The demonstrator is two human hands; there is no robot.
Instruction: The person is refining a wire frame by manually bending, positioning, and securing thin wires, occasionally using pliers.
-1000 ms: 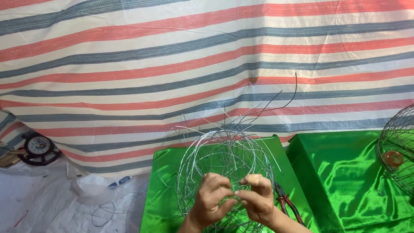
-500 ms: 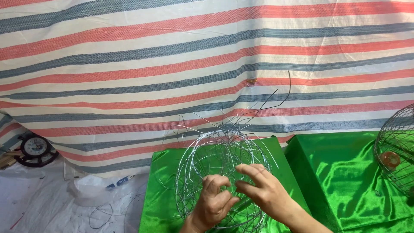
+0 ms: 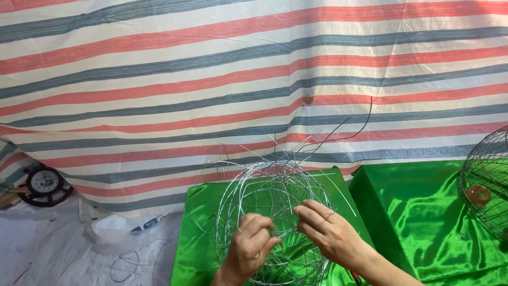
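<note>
Round wire frame (image 3: 272, 212), silvery, ball-shaped, is sitting low in the middle of the view, above a green satin-covered block (image 3: 203, 233); loose wire ends are sticking up and out from its top, one dark strand arching away to the right. Whether the frame is resting on the cloth or being carried by the hands, cannot tell.

Left hand (image 3: 253, 249) is curling its fingers around wires on the near side of the frame, grip narrow, knuckles toward the camera. Right hand (image 3: 330, 235) is lying just beside it, fingers bunched and pinching at a wire near the frame's middle; fingertips of the two hands are nearly meeting.

A second green-covered block (image 3: 418, 217) is standing just to the right, a narrow gap between the two. At the far right edge a darker wire sphere (image 3: 487, 185) is sitting on it, with something small and orange inside.

Behind everything a striped tarp (image 3: 211, 79) in cream, red and grey-blue is hanging as a backdrop. Lower left: a white sheet (image 3: 53, 249) on the ground, thin wire scraps lying on it, a small round clock-like object (image 3: 45, 182) in a dark frame near the edge
</note>
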